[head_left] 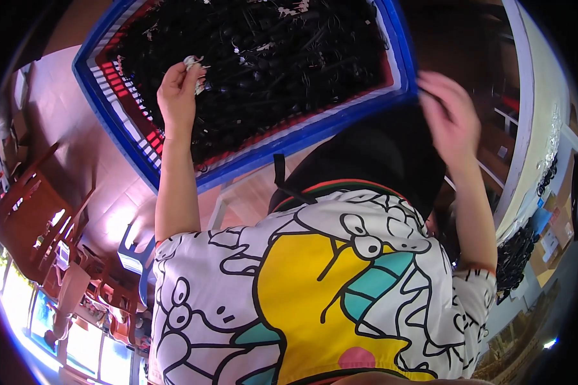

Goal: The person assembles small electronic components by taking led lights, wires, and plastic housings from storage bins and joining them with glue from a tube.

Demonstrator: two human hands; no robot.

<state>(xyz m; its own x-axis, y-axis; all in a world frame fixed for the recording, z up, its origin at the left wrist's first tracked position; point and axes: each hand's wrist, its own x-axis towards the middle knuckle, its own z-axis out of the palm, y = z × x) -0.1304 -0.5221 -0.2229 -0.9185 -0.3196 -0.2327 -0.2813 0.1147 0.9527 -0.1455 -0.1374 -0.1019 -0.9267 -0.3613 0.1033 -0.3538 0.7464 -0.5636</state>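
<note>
My left hand [177,102] is raised over the left part of a large blue bin [331,119]. Its thumb and fingers pinch a small bunch of whitish bits [200,83], too small to name exactly. Below it, the bin is heaped with black, cable-like pieces [282,83], with a few pale bits scattered among them. My right hand [455,122] is just outside the bin's right rim, smeared by motion. Whether its fingers hold anything does not show.
A red and white striped lining [117,86] runs along the bin's inside wall. Brown wooden chairs [35,221] stand at the left. A pale table edge [526,115] curves along the right, with black bundles [517,260] and a cardboard box [552,247] beyond it.
</note>
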